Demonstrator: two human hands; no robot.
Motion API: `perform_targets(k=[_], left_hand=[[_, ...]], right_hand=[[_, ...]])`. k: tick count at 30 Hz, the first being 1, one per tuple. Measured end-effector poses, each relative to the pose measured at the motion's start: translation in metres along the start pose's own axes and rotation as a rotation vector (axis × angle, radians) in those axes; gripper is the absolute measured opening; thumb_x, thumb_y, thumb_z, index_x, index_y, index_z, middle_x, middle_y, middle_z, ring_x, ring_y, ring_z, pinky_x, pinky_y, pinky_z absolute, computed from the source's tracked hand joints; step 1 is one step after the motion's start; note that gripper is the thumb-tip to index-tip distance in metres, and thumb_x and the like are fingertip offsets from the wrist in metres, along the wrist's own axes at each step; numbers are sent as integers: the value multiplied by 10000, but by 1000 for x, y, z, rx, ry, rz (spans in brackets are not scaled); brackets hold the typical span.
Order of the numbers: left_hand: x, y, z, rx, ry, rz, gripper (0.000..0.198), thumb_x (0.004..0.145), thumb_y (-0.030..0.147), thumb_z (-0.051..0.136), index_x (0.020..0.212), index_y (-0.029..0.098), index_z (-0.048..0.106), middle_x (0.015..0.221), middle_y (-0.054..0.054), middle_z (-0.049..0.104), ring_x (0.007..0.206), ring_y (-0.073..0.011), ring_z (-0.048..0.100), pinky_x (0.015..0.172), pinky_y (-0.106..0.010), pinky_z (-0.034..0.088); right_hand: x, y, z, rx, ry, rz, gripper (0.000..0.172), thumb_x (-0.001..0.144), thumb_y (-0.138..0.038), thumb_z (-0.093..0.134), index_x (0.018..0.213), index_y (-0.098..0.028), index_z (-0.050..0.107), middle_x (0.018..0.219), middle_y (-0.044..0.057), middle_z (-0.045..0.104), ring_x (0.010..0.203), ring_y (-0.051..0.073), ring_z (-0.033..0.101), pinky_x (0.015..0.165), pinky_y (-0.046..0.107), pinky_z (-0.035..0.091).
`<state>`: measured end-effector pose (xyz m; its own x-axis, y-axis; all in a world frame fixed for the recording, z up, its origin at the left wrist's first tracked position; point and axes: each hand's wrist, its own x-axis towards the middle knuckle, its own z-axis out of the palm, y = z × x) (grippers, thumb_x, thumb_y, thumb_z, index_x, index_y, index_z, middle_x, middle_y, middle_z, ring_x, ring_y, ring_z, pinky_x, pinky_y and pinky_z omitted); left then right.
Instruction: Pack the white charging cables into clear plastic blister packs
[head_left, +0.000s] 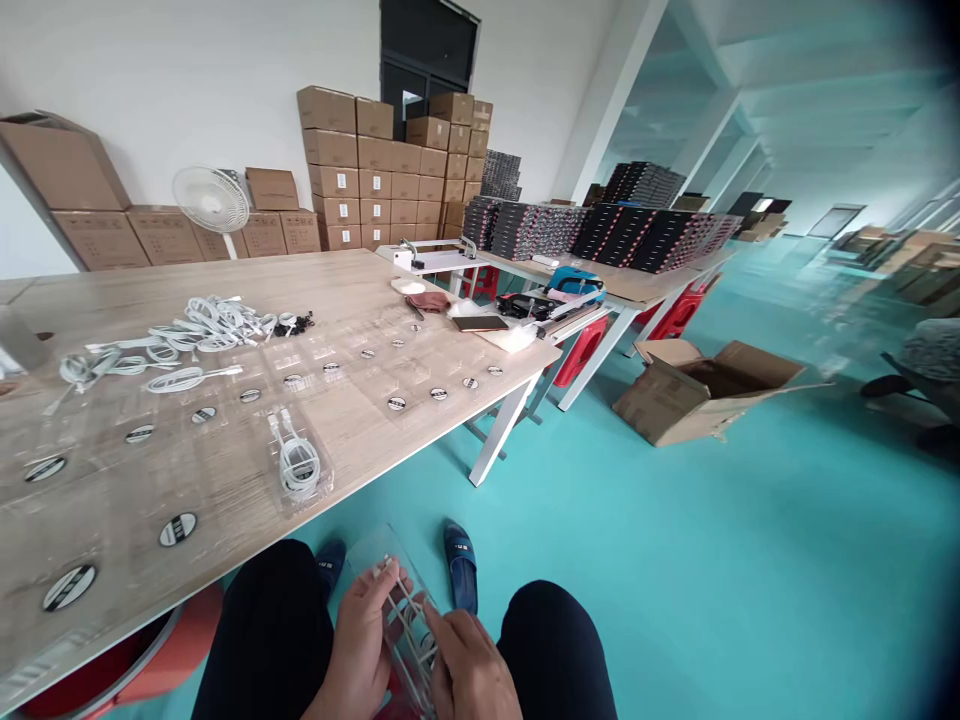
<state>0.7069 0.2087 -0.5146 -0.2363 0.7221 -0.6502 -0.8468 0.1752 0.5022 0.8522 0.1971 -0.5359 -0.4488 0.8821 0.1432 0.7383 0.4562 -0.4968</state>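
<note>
Over my lap, my left hand (358, 632) grips a clear plastic blister tray (375, 548) from its left side, thumb near the end of a white cable (405, 598) lying in it. My right hand (474, 662) is closed on the cable at the tray's right side, its fingertips partly hidden. On the table, a packed tray (324, 470) holds another coiled white cable (298, 464). Several clear trays with oval black-and-white labels (178, 529) lie in rows. Behind them is a pile of loose white cables (214, 325), with small black pieces (294, 323) beside it.
The wooden table (330, 285) runs along my left. A red stool (172, 660) is under its near edge. An open carton (705, 390) stands on the floor to the right. Farther back are stacked cartons (334, 150), a white fan (212, 198) and stacked black boxes (622, 235).
</note>
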Motion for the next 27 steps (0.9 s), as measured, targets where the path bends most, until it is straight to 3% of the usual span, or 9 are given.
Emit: perform_targets(k=[4, 7, 8, 10, 12, 14, 17, 23, 27], left_hand=[[0, 4, -1, -6, -31, 10, 106, 831, 190, 759, 893, 168, 675, 719, -12, 666, 631, -133, 658, 608, -243, 574], [0, 8, -1, -26, -26, 6, 110, 829, 182, 763, 898, 162, 680, 739, -16, 669, 664, -142, 673, 670, -279, 612], [0, 8, -1, -35, -24, 4, 108, 827, 181, 765, 889, 159, 680, 737, -15, 666, 664, -144, 673, 693, -300, 623], [1, 9, -1, -48, -25, 9, 96, 826, 176, 764, 868, 152, 681, 735, -12, 659, 661, -140, 665, 742, -335, 636], [1, 8, -2, -52, -20, 12, 89, 825, 167, 764, 854, 146, 683, 741, -11, 654, 673, -134, 660, 783, -354, 639], [1, 6, -5, -52, -17, 5, 94, 816, 155, 771, 854, 146, 686, 743, -7, 647, 693, -131, 659, 805, -361, 637], [3, 3, -11, -31, -39, -12, 127, 788, 167, 800, 844, 154, 687, 737, -3, 640, 691, -131, 656, 798, -358, 632], [8, -4, -19, 31, -127, -37, 253, 706, 273, 883, 793, 169, 670, 703, -3, 650, 646, -142, 650, 737, -327, 598], [4, -6, -19, 91, -142, -43, 300, 653, 307, 916, 771, 171, 676, 685, -1, 657, 631, -143, 635, 639, -287, 548]], right_hand=[[1, 11, -5, 170, 10, -7, 499, 946, -152, 456, 1352, -394, 615, 1233, 109, 645, 1117, 306, 630, 906, 481, 574], [-4, 19, 1, 603, 2, 159, 451, 975, -415, 523, 1422, -363, 553, 1463, 114, 526, 1316, 315, 537, 1039, 470, 516], [-5, 21, 5, 796, -29, 232, 544, 952, -510, 549, 1462, -325, 506, 1411, 129, 572, 1249, 302, 590, 1006, 444, 535], [-9, 24, 13, 1138, -154, 355, 729, 867, -641, 619, 1458, -230, 500, 1106, 119, 708, 923, 249, 694, 807, 381, 583], [-11, 23, 20, 1324, -286, 432, 727, 791, -690, 685, 1292, -167, 622, 808, 50, 691, 645, 175, 625, 605, 307, 524], [-12, 20, 24, 1378, -306, 470, 644, 741, -690, 737, 1086, -149, 684, 721, 19, 648, 580, 139, 565, 546, 269, 452], [-13, 16, 29, 1359, -282, 501, 578, 727, -697, 743, 953, -170, 672, 684, 2, 631, 573, 140, 556, 535, 265, 416], [-15, 19, 31, 1302, -344, 554, 519, 755, -676, 730, 858, -178, 621, 660, -8, 630, 536, 124, 531, 526, 261, 382], [-8, 21, 12, 1269, -382, 453, 533, 679, -615, 822, 914, -157, 684, 781, 16, 679, 749, 186, 619, 683, 293, 452]])
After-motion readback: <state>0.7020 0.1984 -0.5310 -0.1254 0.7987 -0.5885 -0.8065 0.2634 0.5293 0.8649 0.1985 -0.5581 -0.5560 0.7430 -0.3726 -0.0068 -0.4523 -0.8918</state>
